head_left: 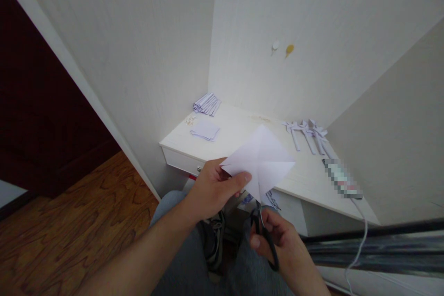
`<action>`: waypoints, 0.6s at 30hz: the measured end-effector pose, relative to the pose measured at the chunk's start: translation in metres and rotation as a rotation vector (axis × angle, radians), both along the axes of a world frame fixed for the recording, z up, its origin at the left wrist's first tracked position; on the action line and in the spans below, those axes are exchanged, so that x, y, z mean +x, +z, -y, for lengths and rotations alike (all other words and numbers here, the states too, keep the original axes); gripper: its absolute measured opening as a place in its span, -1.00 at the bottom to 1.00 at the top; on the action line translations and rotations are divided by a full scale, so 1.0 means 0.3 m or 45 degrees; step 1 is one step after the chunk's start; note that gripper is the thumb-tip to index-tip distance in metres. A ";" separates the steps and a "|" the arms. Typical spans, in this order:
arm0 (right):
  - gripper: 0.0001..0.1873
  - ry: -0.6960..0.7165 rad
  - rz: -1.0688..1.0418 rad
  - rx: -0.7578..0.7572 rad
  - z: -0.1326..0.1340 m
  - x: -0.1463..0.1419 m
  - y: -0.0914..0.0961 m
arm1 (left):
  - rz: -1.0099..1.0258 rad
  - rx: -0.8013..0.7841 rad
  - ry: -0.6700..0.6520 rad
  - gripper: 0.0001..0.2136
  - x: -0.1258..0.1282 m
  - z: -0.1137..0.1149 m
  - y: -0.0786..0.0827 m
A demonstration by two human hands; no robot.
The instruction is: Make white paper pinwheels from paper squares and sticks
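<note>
My left hand (218, 187) pinches a square of white paper (260, 155) by its left side, thumb on top. Crossing diagonal creases mark the sheet, and a slit shows near its left corner. In my right hand (277, 236) is a pair of scissors (265, 238) with black handles. Their blades meet the paper at the corner nearest me, partly hidden by it. The paper is held over the front edge of a white desk (239, 125), above my lap.
At the desk's back left are a bundle of paper sticks (207, 104), small pale bits (190, 121) and stacked paper squares (205, 131). Several paper pinwheels (308, 134) lie at the right, near a phone (342, 178) with a white cable (362, 236). Walls enclose the desk.
</note>
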State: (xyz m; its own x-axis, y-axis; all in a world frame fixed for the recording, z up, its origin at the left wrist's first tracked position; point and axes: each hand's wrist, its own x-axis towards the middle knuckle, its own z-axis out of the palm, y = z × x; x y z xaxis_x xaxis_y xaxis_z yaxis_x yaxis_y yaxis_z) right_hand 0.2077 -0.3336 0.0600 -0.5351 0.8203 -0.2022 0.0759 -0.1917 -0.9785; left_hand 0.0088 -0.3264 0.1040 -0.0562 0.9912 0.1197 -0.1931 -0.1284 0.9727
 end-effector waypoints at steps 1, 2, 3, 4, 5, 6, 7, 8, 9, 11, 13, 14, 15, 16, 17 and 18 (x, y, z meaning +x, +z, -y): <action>-0.54 0.027 0.023 -0.015 0.002 0.010 -0.018 | -0.005 0.010 0.001 -0.73 -0.009 -0.002 0.000; -0.53 0.053 0.054 -0.025 0.002 0.023 -0.035 | -0.012 0.020 0.005 -0.73 -0.020 -0.004 -0.001; -0.53 0.070 0.086 -0.027 0.000 0.040 -0.049 | -0.022 0.026 0.013 -0.74 -0.031 -0.007 -0.003; -0.54 0.075 0.116 -0.024 -0.004 0.058 -0.058 | -0.034 0.028 0.022 -0.75 -0.043 -0.009 -0.005; -0.56 0.054 0.135 -0.011 -0.013 0.078 -0.060 | -0.048 0.022 0.034 -0.76 -0.055 -0.012 -0.008; -0.59 0.007 0.138 0.012 -0.025 0.098 -0.057 | -0.063 0.006 0.041 -0.77 -0.065 -0.015 -0.010; -0.63 -0.079 0.138 0.049 -0.039 0.115 -0.047 | -0.078 -0.018 0.029 -0.79 -0.075 -0.018 -0.010; -0.65 -0.223 0.119 0.114 -0.056 0.129 -0.032 | -0.088 -0.047 -0.004 -0.80 -0.082 -0.022 -0.009; -0.65 -0.402 0.068 0.188 -0.074 0.136 -0.014 | -0.098 -0.080 -0.060 -0.81 -0.087 -0.026 -0.006; -0.67 -0.656 -0.083 0.282 -0.107 0.128 0.024 | -0.111 -0.140 -0.203 -0.81 -0.091 -0.036 0.003; -0.67 -0.708 -0.182 0.306 -0.132 0.095 0.055 | -0.126 -0.175 -0.356 -0.84 -0.091 -0.049 0.011; -0.67 -0.682 -0.200 0.305 -0.140 0.074 0.064 | -0.135 -0.188 -0.424 -0.85 -0.091 -0.055 0.013; -0.68 -0.661 -0.195 0.296 -0.145 0.051 0.070 | -0.141 -0.197 -0.487 -0.86 -0.092 -0.061 0.012; -0.68 -0.652 -0.188 0.297 -0.149 0.030 0.071 | -0.143 -0.206 -0.536 -0.86 -0.095 -0.068 0.008; -0.69 -0.653 -0.181 0.294 -0.151 0.012 0.070 | -0.140 -0.216 -0.563 -0.86 -0.098 -0.073 0.002; -0.69 -0.666 -0.180 0.291 -0.153 -0.003 0.066 | -0.127 -0.224 -0.567 -0.86 -0.102 -0.078 -0.007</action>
